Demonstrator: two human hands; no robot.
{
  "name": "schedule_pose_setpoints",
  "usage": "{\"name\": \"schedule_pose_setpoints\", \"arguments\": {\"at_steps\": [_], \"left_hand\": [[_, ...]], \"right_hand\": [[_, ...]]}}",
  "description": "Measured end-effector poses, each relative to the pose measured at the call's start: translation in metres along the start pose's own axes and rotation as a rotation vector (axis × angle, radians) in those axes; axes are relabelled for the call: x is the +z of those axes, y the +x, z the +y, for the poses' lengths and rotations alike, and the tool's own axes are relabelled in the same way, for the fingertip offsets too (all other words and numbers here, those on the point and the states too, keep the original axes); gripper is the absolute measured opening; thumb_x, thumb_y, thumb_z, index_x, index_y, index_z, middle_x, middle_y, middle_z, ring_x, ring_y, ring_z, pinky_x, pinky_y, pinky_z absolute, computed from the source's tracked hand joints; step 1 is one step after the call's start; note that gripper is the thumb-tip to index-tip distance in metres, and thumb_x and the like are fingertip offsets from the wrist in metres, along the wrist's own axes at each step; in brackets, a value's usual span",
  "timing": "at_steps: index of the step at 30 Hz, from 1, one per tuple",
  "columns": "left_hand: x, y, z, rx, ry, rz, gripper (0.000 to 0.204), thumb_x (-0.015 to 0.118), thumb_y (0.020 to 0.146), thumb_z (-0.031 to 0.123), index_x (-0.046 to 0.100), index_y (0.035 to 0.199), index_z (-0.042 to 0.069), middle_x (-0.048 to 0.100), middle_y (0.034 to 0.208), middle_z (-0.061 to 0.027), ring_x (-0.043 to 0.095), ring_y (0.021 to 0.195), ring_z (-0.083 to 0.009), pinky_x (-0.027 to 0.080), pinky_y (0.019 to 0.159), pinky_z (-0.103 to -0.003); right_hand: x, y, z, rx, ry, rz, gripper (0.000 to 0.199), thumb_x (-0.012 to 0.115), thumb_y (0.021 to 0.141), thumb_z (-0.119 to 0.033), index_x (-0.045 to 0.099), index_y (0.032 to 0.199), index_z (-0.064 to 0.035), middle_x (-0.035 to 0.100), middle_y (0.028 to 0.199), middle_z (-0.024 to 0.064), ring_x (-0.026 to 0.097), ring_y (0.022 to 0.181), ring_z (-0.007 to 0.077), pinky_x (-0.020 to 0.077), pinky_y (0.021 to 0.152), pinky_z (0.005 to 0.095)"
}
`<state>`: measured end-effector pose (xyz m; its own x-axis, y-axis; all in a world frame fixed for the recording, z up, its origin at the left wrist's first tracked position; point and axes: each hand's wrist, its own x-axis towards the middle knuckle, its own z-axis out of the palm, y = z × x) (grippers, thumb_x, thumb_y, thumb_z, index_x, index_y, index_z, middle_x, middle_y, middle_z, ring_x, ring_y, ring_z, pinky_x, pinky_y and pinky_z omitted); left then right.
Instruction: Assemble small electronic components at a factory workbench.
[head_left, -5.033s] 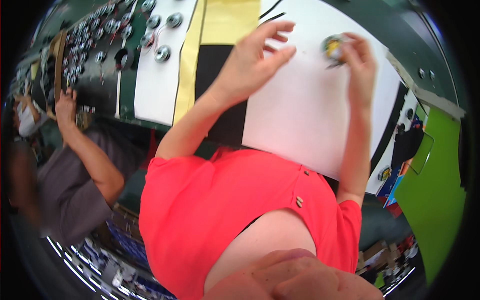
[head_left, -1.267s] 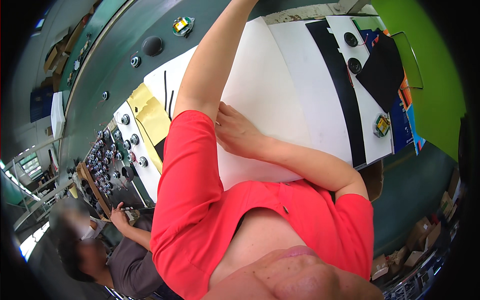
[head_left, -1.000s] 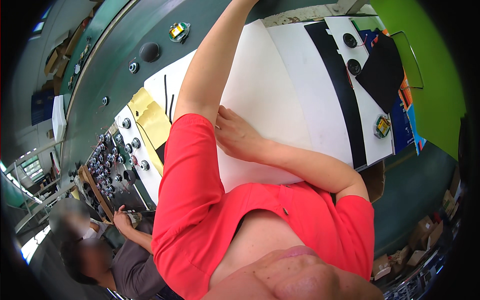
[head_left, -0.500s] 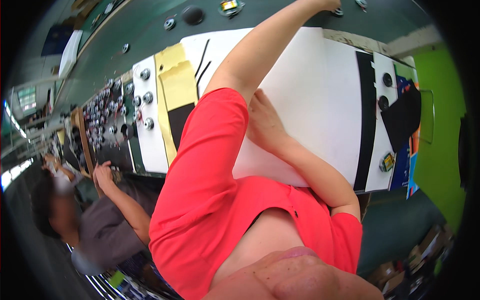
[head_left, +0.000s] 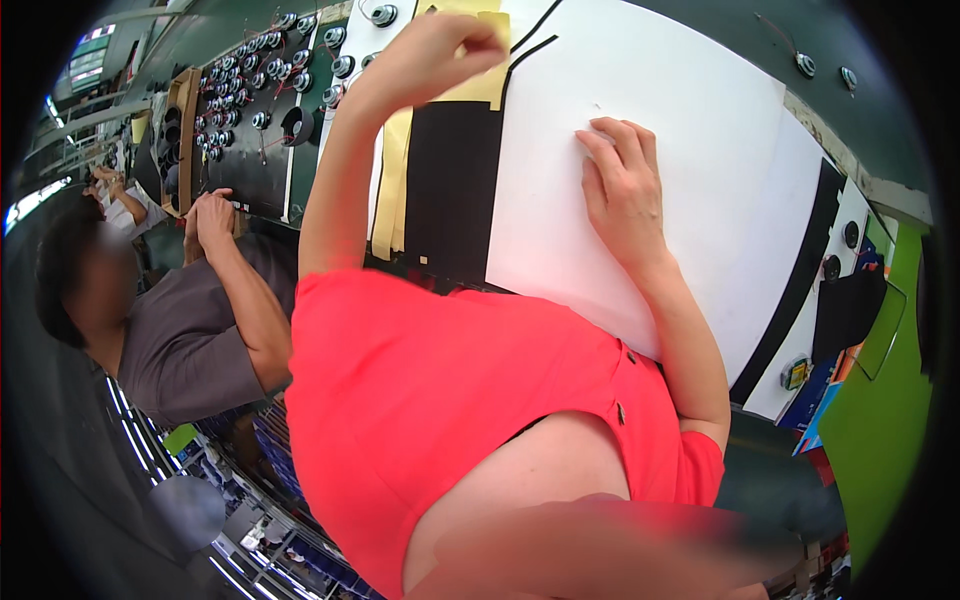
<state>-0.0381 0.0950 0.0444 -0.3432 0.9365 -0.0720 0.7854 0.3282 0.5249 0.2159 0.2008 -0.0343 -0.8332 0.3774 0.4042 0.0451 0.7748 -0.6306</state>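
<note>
Green bench (head_left: pixel 700 40) carries a big white sheet (head_left: pixel 690 150). Right hand (head_left: pixel 625 190) lies flat on the sheet, fingers spread; left hand (head_left: pixel 440 50), curled nearly closed, hovers over yellow strips (head_left: pixel 395 170) just left of it.

Left hand (head_left: pixel 440 50): raised well ahead of the body, fingers curled in, fingertips bunched against the thumb in a closed pinch grip.
Left arm: bare forearm rising steeply from a bent elbow beside the torso.
Right hand (head_left: pixel 622 185): palm down, fingers straight and close together, lying flat.
Right arm: bare, bent at the elbow, forearm angled up and inward.
</note>
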Motion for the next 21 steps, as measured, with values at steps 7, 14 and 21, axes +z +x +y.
{"name": "schedule_pose_setpoints", "arguments": {"at_steps": [7, 14, 21], "left_hand": [[0.028, -0.075, -0.012, -0.155, -0.155, 0.146, 0.017, 0.070, 0.089, 0.010, 0.073, 0.105, 0.004, 0.066, 0.097, -0.0102, 0.068, 0.087, -0.0228, 0.055, 0.078, -0.033], [0.048, -0.066, -0.016, -0.067, -0.153, 0.209, 0.011, 0.072, 0.087, 0.009, 0.072, 0.097, 0.004, 0.065, 0.093, -0.0090, 0.068, 0.088, -0.0238, 0.055, 0.079, -0.033], [0.047, -0.062, -0.016, -0.096, -0.134, 0.162, 0.009, 0.071, 0.088, 0.007, 0.070, 0.094, 0.001, 0.065, 0.091, -0.0105, 0.068, 0.084, -0.0231, 0.055, 0.077, -0.033]], "right_hand": [[0.002, 0.000, -0.005, -0.031, -0.041, -0.018, 0.030, 0.063, 0.083, 0.007, 0.067, 0.111, 0.0001, 0.060, 0.122, 0.0118, 0.053, 0.117, 0.0330, 0.0489, 0.098, 0.0408], [0.004, -0.001, -0.007, -0.034, -0.057, -0.014, 0.028, 0.064, 0.083, 0.006, 0.066, 0.110, 0.0013, 0.060, 0.121, 0.0121, 0.053, 0.117, 0.0322, 0.0499, 0.097, 0.0405], [0.003, -0.002, -0.006, -0.029, -0.078, -0.020, 0.028, 0.064, 0.084, 0.006, 0.066, 0.111, 0.0014, 0.059, 0.121, 0.0124, 0.052, 0.117, 0.0322, 0.0500, 0.096, 0.0404]]}}
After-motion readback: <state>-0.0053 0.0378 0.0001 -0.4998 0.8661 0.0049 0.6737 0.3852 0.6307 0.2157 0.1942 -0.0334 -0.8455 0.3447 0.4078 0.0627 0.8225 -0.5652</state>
